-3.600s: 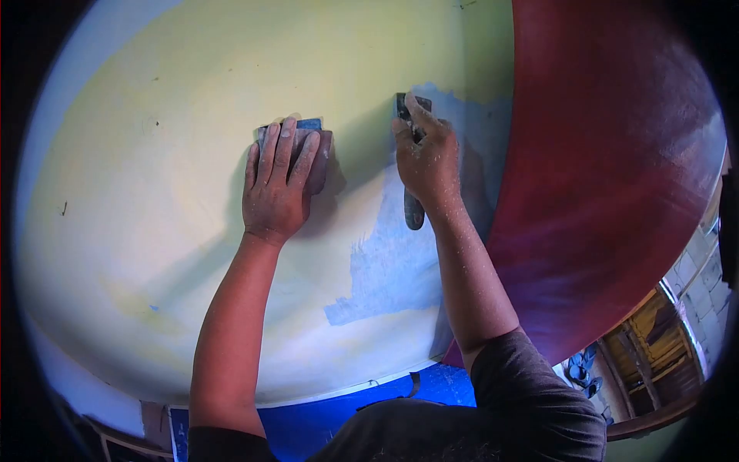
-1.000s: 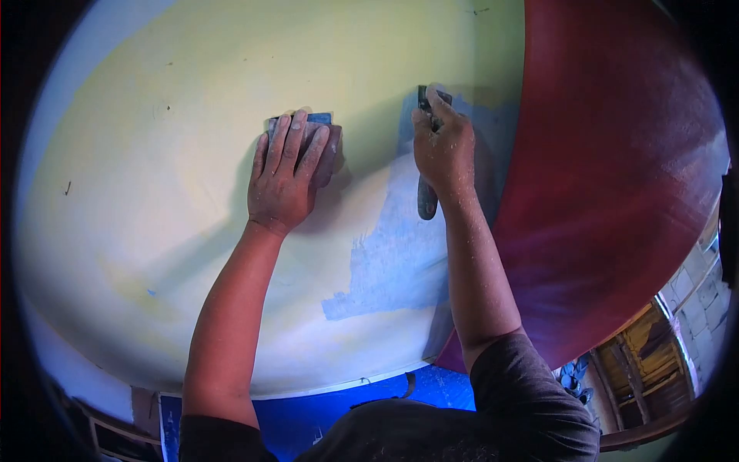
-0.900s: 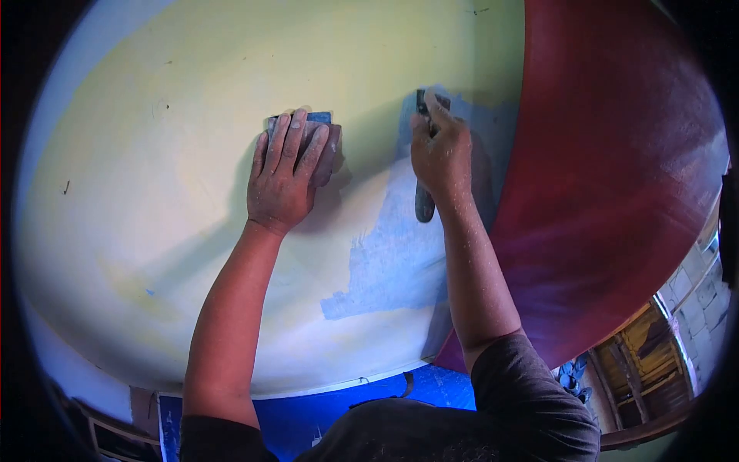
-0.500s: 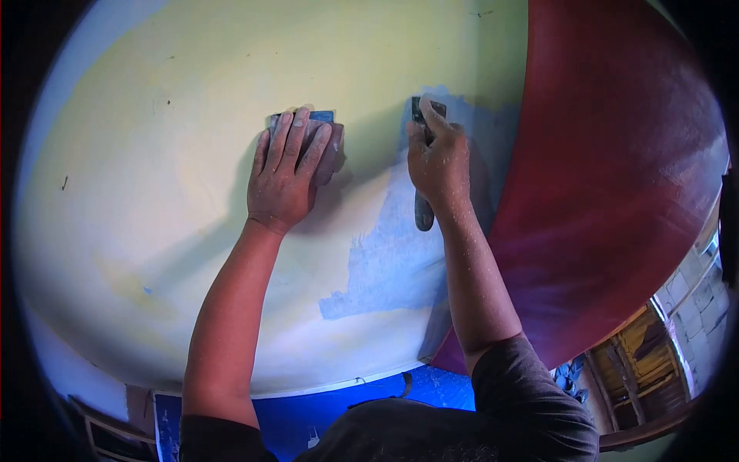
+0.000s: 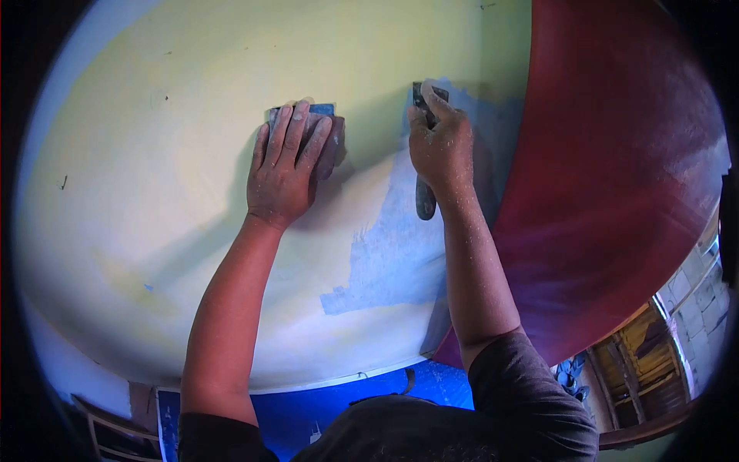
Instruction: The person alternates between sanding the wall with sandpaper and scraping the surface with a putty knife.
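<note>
My left hand (image 5: 281,165) lies spread over a dusty sheet of sandpaper (image 5: 332,146), with the dark blue edge of a flat block (image 5: 322,108) showing past my fingertips. It presses both against the yellowish-white wall (image 5: 192,146). To the right, my right hand (image 5: 444,150) is closed round a dark scraper (image 5: 425,202). Its handle end hangs below my palm and its dark top part (image 5: 419,94) shows by my thumb. The scraper is at the upper end of a bare blue-grey patch (image 5: 389,258) on the wall. Dust speckles my right hand and forearm.
A dark red wall (image 5: 600,177) meets the pale one at the right. Below is a bright blue surface (image 5: 292,420). Shoes (image 5: 570,377) and a wooden frame (image 5: 639,377) show at lower right, a wooden rack (image 5: 123,435) at lower left.
My right hand has moved up a little with the scraper, nearer the top of the blue-grey patch. My left hand and the sandpaper are slightly higher in view.
</note>
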The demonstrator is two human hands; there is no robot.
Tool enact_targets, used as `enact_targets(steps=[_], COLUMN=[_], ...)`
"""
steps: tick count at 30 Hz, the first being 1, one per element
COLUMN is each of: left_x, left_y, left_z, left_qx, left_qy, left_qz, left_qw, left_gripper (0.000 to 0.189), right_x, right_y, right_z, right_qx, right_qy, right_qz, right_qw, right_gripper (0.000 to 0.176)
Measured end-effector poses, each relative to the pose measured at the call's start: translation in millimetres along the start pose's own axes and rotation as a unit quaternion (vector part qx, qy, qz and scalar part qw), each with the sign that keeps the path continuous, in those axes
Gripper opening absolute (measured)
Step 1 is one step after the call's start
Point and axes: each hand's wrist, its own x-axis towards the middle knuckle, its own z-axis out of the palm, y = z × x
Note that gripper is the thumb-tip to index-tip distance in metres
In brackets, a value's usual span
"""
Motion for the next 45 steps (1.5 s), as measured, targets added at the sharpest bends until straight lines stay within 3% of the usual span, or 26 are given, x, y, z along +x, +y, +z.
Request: enact_targets(steps=[3, 6, 9, 12, 18, 21, 24, 30, 36, 39, 42, 45], left_x=[0.5, -0.3, 0.0, 0.3, -0.5, 0.4, 0.2, -0.2, 0.2, -0.6, -0.2, -0.5], left_y=[-0.6, -1.1, -1.1, -1.5, -1.5, -1.2, -0.5, -0.2, -1.0, -1.6, -1.4, -2.0], left_z=[1.5, 2.7, 1.1, 1.4, 3.2, 1.0, 1.9, 0.1, 3.2, 1.7, 1.5, 2.6], left_qx=[0.01, 0.003, 0.008, 0.007, 0.008, 0.007, 0.001, 0.01, 0.002, 0.015, 0.021, 0.013], left_qy=[-0.002, 0.005, -0.003, -0.002, 0.006, -0.006, 0.007, -0.008, 0.013, -0.004, 0.001, 0.005], left_qz=[0.002, 0.002, 0.002, 0.004, 0.002, -0.001, -0.002, -0.005, 0.001, 0.001, 0.005, 0.004], left_qw=[1.0, 1.0, 1.0, 1.0, 1.0, 1.0, 1.0, 1.0, 1.0, 1.0, 1.0, 1.0], left_gripper=[0.068, 0.069, 0.068, 0.068, 0.068, 0.067, 0.067, 0.064, 0.062, 0.062, 0.062, 0.063], right_x=[-7.0, -14.9, 0.9, -1.0, 2.0, 7.4, -3.5, -1.6, -13.4, 0.9, 1.4, -6.5], right_y=[2.3, 2.2, -5.4, 7.2, 10.0, -15.9, 12.9, 6.4, 15.1, 3.1, 22.6, 25.8], right_z=[1.9, 3.7, -3.1, 2.5, 4.6, -8.3, 3.1, -0.7, 1.7, -4.2, 2.7, 2.7], right_qx=[-0.073, -0.047, 0.022, 0.009, -0.028, 0.044, -0.033, -0.018, -0.048, 0.004, -0.041, -0.075], right_qy=[0.012, 0.037, -0.005, 0.027, 0.05, -0.012, 0.03, 0.017, 0.048, 0.023, 0.07, 0.08], right_qz=[-0.04, -0.055, 0.004, -0.069, -0.102, 0.052, -0.076, -0.013, -0.07, -0.022, -0.124, -0.12], right_qw=[0.996, 0.997, 1.0, 0.997, 0.993, 0.998, 0.996, 1.0, 0.995, 0.999, 0.989, 0.987], right_gripper=[0.047, 0.047, 0.046, 0.045, 0.044, 0.044, 0.044, 0.045, 0.045, 0.046, 0.045, 0.045])
